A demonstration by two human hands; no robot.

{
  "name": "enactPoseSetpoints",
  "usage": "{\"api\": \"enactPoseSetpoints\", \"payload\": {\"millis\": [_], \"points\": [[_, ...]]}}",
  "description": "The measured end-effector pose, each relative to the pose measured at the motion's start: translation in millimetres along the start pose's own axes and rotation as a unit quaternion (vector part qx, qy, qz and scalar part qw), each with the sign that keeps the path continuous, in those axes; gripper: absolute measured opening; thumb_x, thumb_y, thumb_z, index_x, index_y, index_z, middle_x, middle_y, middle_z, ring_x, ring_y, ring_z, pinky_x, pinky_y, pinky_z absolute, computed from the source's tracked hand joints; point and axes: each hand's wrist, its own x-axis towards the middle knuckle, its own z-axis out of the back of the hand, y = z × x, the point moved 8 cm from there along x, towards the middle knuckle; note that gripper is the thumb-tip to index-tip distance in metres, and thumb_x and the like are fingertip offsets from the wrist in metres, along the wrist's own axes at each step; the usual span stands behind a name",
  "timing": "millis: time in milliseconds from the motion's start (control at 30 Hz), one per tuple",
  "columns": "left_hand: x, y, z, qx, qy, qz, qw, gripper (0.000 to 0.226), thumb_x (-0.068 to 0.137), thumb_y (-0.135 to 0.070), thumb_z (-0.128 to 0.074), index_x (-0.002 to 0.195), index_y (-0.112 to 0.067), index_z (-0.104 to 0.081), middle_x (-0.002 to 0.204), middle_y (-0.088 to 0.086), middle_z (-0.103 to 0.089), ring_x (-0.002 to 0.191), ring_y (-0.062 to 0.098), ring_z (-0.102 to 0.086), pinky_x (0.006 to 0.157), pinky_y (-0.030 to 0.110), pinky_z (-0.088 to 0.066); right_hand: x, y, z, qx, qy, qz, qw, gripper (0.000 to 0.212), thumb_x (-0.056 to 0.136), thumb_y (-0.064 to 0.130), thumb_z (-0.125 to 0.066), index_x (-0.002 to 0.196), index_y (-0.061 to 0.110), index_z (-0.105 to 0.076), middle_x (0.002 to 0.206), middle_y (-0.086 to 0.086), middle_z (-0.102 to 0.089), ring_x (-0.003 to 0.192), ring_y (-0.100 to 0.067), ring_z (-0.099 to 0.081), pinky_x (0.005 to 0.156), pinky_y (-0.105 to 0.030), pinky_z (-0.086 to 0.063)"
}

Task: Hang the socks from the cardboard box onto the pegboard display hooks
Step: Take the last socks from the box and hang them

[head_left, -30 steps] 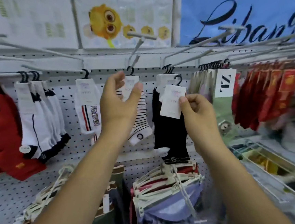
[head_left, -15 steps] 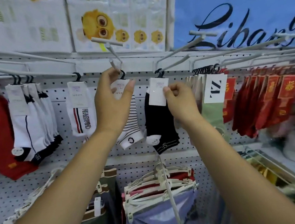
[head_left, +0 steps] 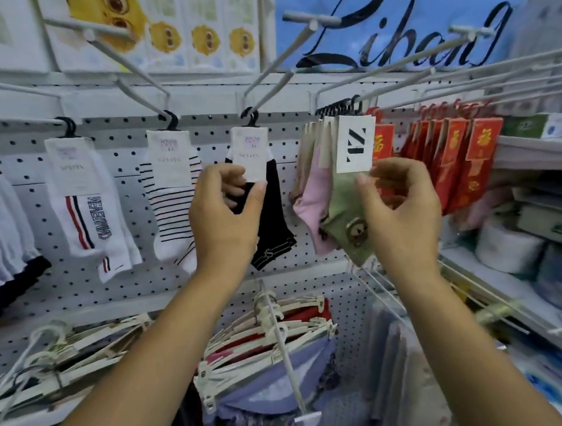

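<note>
A black sock [head_left: 274, 213] with a white label hangs on a pegboard hook [head_left: 250, 113], between a striped sock [head_left: 171, 215] and a bunch of green and pink socks [head_left: 338, 221] under a "ZZ" label. My left hand [head_left: 225, 217] is in front of the black sock, fingers loosely curled, thumb tip just below its label, holding nothing. My right hand [head_left: 401, 209] hovers in front of the green sock, fingers loosely curled and holding nothing. The cardboard box is out of view.
Long hook arms [head_left: 295, 41] jut out from the pegboard [head_left: 125, 158] above the hands. White socks [head_left: 85, 209] hang at left, red packets [head_left: 452, 164] at right. Garments on white hangers [head_left: 270, 336] hang below. Shelves with boxes [head_left: 545, 223] stand at right.
My right hand has let go of the black sock's label, leaving it on the hook, and dropped to the right. My left hand left the striped sock and moved right and down.
</note>
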Motion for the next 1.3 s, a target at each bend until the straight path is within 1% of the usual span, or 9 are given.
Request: {"api": "enactPoseSetpoints", "payload": {"millis": [100, 300, 433, 600, 767, 933, 1033, 1167, 1300], "points": [[-11, -6, -32, -0.041, 0.1, 0.019, 0.994, 0.021, 0.09, -0.027, -0.079, 0.103, -0.023, -0.064, 0.093, -0.011, -0.069, 0.083, 0.001, -0.065, 0.069, 0.011, -0.05, 8, -37, -10, -0.036, 0.114, -0.079, 0.99, 0.035, 0.087, 0.044, -0.075, 0.115, 0.027, -0.062, 0.11, 0.01, -0.068, 0.106, -0.01, -0.064, 0.092, -0.035, -0.054], [-20, 19, -75, -0.044, 0.215, 0.144, 0.965, 0.031, 0.091, -0.033, -0.076, 0.115, -0.017, -0.065, 0.098, -0.009, -0.065, 0.084, 0.0, -0.06, 0.068, 0.005, -0.047, 10, -65, -14, 0.041, 0.194, -0.116, 0.973, 0.012, 0.095, 0.027, -0.071, 0.096, 0.016, -0.07, 0.086, -0.007, -0.074, 0.076, -0.014, -0.069, 0.069, -0.036, -0.059], [-25, 21, -82, -0.066, 0.229, 0.15, 0.96, 0.016, 0.092, -0.024, -0.076, 0.097, -0.009, -0.076, 0.087, 0.004, -0.069, 0.075, 0.01, -0.057, 0.063, 0.009, -0.043, 9, -74, -8, 0.145, 0.251, -0.184, 0.939, 0.015, 0.098, 0.026, -0.062, 0.099, 0.012, -0.067, 0.08, 0.0, -0.073, 0.069, -0.011, -0.068, 0.061, -0.024, -0.056], [-32, 23, -81, -0.114, 0.232, 0.172, 0.951, 0.013, 0.092, -0.018, -0.075, 0.097, -0.007, -0.074, 0.089, 0.006, -0.075, 0.078, 0.01, -0.067, 0.076, 0.018, -0.056, 13, -73, -2, 0.26, 0.299, -0.247, 0.884, 0.022, 0.095, 0.027, -0.056, 0.101, 0.009, -0.068, 0.094, -0.006, -0.074, 0.086, -0.015, -0.07, 0.076, -0.023, -0.056], [-40, 19, -93, -0.162, 0.259, 0.187, 0.934, 0.012, 0.09, -0.018, -0.078, 0.095, -0.007, -0.074, 0.088, 0.01, -0.079, 0.083, 0.018, -0.075, 0.08, 0.028, -0.063, 8, -73, -9, 0.232, 0.295, -0.243, 0.894, 0.024, 0.092, 0.027, -0.06, 0.105, 0.008, -0.065, 0.089, -0.005, -0.074, 0.078, -0.014, -0.069, 0.07, -0.024, -0.057], [-45, 23, -100, -0.201, 0.29, 0.207, 0.913, 0.02, 0.103, -0.021, -0.06, 0.094, -0.018, -0.078, 0.091, 0.0, -0.08, 0.093, 0.017, -0.077, 0.08, 0.025, -0.062, 10, -78, -9, 0.126, 0.223, -0.172, 0.951, 0.013, 0.096, 0.018, -0.067, 0.107, 0.011, -0.068, 0.087, -0.003, -0.077, 0.07, -0.009, -0.069, 0.06, -0.022, -0.055], [-47, 25, -101, -0.207, 0.291, 0.228, 0.906, 0.025, 0.101, -0.037, -0.06, 0.097, -0.02, -0.078, 0.094, -0.001, -0.08, 0.093, 0.014, -0.076, 0.085, 0.033, -0.063, 11, -78, -13, 0.092, 0.22, -0.135, 0.962, 0.01, 0.095, 0.021, -0.071, 0.103, 0.016, -0.071, 0.092, -0.002, -0.077, 0.077, -0.009, -0.07, 0.067, -0.023, -0.056], [-49, 11, -97, -0.166, 0.288, 0.2, 0.922, 0.039, 0.075, -0.061, -0.074, 0.093, -0.027, -0.074, 0.087, -0.008, -0.078, 0.086, 0.009, -0.074, 0.086, 0.037, -0.063, 12, -75, -10, 0.042, 0.224, -0.1, 0.969, 0.015, 0.093, 0.031, -0.072, 0.104, 0.021, -0.071, 0.099, -0.004, -0.073, 0.091, -0.016, -0.069, 0.08, -0.03, -0.057], [-62, -15, -98, -0.193, 0.263, 0.151, 0.933, 0.024, 0.08, -0.042, -0.085, 0.086, -0.023, -0.073, 0.085, 0.0, -0.077, 0.083, 0.015, -0.075, 0.08, 0.036, -0.064, 8, -73, -1, 0.095, 0.233, -0.116, 0.961, 0.019, 0.095, 0.027, -0.068, 0.107, 0.012, -0.068, 0.097, -0.009, -0.074, 0.086, -0.014, -0.068, 0.078, -0.028, -0.057]]}}
